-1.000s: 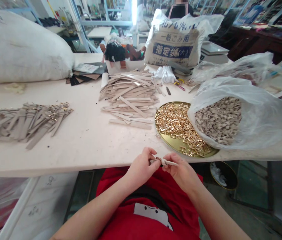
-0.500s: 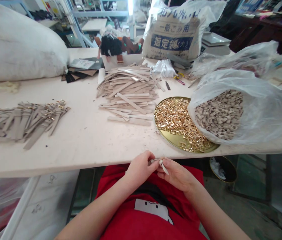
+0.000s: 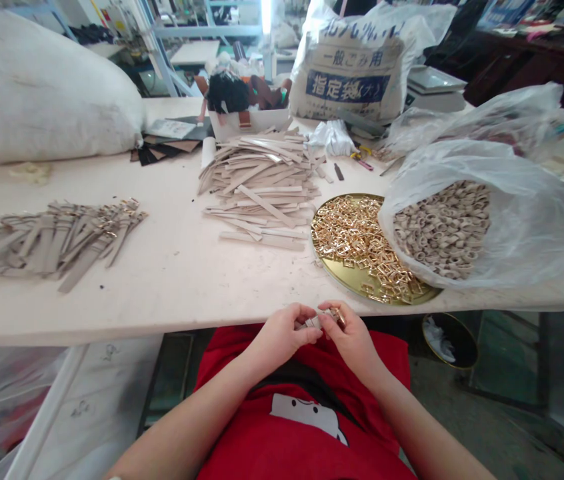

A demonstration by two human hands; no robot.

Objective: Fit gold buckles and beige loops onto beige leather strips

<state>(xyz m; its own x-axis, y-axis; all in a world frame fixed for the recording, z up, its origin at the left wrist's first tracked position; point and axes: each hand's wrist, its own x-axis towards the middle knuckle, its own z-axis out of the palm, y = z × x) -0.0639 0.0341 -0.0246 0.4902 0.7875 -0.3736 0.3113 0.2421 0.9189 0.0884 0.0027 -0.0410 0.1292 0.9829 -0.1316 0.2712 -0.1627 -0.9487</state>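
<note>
- sack [image 3: 47, 93], white and bulging, lies at the far left of the worktop [image 3: 112, 313]; it sits well apart from the hands;
- buckled strips [image 3: 57, 243] lie in a loose pile on the left, small gold fittings showing at their ends; these look done;
- right hand [image 3: 282, 333] is closed, its fingers pinching a pale strip [image 3: 312, 323], of which only a short end shows;
- left hand [image 3: 352, 340] meets it, curled around a small gold buckle [image 3: 337, 315], which is partly hidden by the fingers; the strip and buckle are held together just off the worktop's near edge, above a red shirt [image 3: 232, 413];
- bare strips [image 3: 257, 187] are heaped at mid-table, a larger pile than the buckled one; these look left to do;
- tray [image 3: 342, 275], round and gold, sits to the right of them, piled with loose buckles [image 3: 362, 243]; many remain;
- bag [image 3: 527, 227], clear plastic, lies open at the right, touching the tray and holding many pale loops [image 3: 442, 230].
</note>
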